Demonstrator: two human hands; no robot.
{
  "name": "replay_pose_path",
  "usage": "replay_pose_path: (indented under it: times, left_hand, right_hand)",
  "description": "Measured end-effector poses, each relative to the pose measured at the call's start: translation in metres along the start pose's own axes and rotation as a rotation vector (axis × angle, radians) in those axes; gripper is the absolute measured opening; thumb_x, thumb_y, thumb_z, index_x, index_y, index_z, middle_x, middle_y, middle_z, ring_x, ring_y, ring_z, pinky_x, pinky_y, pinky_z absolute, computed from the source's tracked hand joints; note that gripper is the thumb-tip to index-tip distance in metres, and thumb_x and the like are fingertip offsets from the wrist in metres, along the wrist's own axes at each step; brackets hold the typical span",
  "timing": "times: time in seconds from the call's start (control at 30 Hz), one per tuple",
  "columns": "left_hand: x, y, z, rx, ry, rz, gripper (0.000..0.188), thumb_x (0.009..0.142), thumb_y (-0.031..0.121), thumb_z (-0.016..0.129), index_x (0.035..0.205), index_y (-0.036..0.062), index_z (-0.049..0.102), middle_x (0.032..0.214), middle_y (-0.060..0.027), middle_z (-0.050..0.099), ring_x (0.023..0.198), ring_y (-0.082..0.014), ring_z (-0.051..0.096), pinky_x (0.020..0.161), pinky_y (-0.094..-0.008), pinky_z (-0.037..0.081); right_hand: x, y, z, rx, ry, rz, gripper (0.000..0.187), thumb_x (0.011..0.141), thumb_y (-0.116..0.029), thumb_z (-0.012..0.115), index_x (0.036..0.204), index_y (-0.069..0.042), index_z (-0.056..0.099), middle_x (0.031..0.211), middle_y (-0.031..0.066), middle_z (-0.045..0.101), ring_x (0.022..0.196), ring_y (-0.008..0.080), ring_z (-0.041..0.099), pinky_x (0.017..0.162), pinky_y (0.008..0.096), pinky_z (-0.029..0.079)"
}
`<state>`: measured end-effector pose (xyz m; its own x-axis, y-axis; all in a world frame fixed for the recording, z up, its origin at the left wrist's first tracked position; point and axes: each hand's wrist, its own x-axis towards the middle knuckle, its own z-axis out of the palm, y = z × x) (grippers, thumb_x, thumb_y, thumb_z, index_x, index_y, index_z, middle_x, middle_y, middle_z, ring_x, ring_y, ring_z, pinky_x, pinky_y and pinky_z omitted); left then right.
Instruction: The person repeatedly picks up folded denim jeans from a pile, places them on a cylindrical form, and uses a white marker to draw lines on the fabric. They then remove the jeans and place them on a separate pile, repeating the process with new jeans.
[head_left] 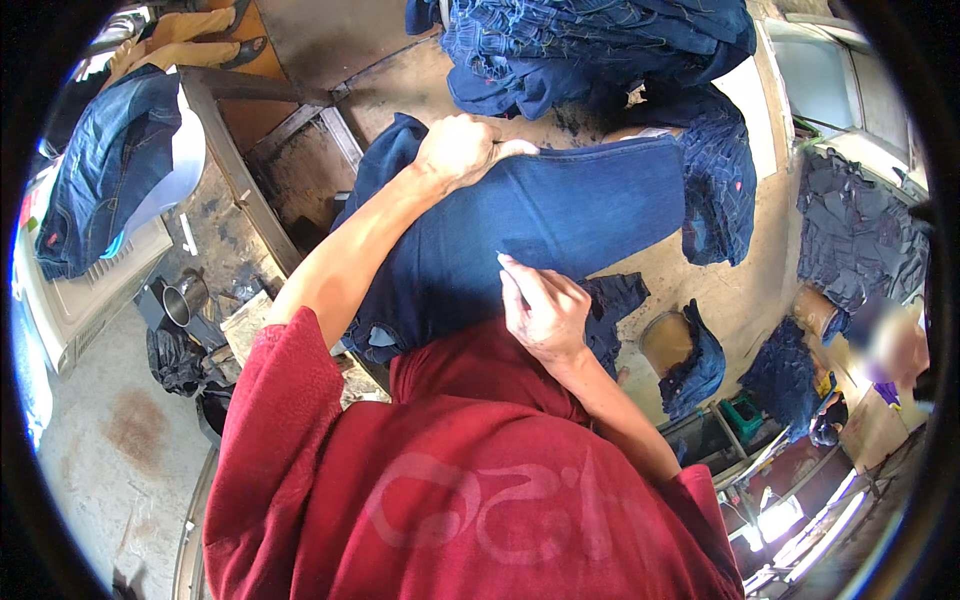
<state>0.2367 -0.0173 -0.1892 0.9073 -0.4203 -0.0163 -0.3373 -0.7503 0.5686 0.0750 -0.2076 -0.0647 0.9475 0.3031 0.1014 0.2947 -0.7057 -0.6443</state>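
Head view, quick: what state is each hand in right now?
Left hand: closed, holding the far edge of the denim garment.
Right hand: partly curled over the garment; whether it holds anything cannot be told.

The left forearm (375, 240) slants up and rightward, its grip reaching farther from the torso (450, 510) than the right. The left grip (458, 150) is closed, fingers curled, thumb (515, 149) stretched to the right. The right forearm (625, 415) angles up and leftward; the right grip (550, 312) has its foremost finger (527, 277) extended, the others bent.
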Motion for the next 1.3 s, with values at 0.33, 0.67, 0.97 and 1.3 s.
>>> replay_pose_path:
  times: [0.33, 0.67, 0.97, 1.3]
  left_hand:
    - [0.002, -0.003, 0.018, -0.091, 0.116, -0.187, 0.038, 0.108, 0.047, 0.066, 0.119, 0.0117, 0.061, 0.069, -0.024, 0.072, 0.065, -0.046, 0.074, 0.061, -0.0564, 0.06]
    - [0.002, -0.003, 0.021, -0.137, 0.181, -0.161, 0.029, 0.108, 0.039, 0.066, 0.119, 0.013, 0.059, 0.068, -0.0236, 0.071, 0.065, -0.0472, 0.073, 0.06, -0.0576, 0.059]
    - [0.002, -0.005, 0.024, -0.153, 0.2, -0.15, 0.027, 0.109, 0.037, 0.065, 0.12, 0.0132, 0.06, 0.07, -0.0238, 0.072, 0.064, -0.0467, 0.073, 0.059, -0.0578, 0.059]
    - [0.001, -0.004, 0.023, -0.154, 0.184, -0.165, 0.026, 0.109, 0.036, 0.065, 0.121, 0.0133, 0.059, 0.073, -0.0236, 0.073, 0.067, -0.0475, 0.074, 0.061, -0.0583, 0.059]
  right_hand:
    - [0.039, -0.012, 0.041, -0.201, -0.059, 0.036, 0.013, 0.093, -0.01, 0.079, 0.106, -0.012, 0.078, 0.068, 0.0048, 0.072, 0.055, 0.0211, 0.068, 0.056, 0.0366, 0.055]
    - [-0.027, -0.012, 0.008, -0.181, -0.092, 0.009, 0.019, 0.086, -0.004, 0.083, 0.105, -0.01, 0.081, 0.068, 0.0026, 0.07, 0.054, 0.0192, 0.065, 0.054, 0.0349, 0.052]
    - [0.013, -0.002, 0.037, -0.149, -0.002, -0.003, 0.019, 0.089, -0.004, 0.08, 0.108, -0.008, 0.08, 0.071, 0.0028, 0.071, 0.052, 0.0182, 0.065, 0.052, 0.0334, 0.053]
    - [-0.021, -0.009, 0.008, -0.18, -0.089, 0.019, 0.021, 0.086, -0.003, 0.083, 0.106, -0.009, 0.08, 0.068, 0.0038, 0.07, 0.053, 0.0199, 0.067, 0.052, 0.0342, 0.053]
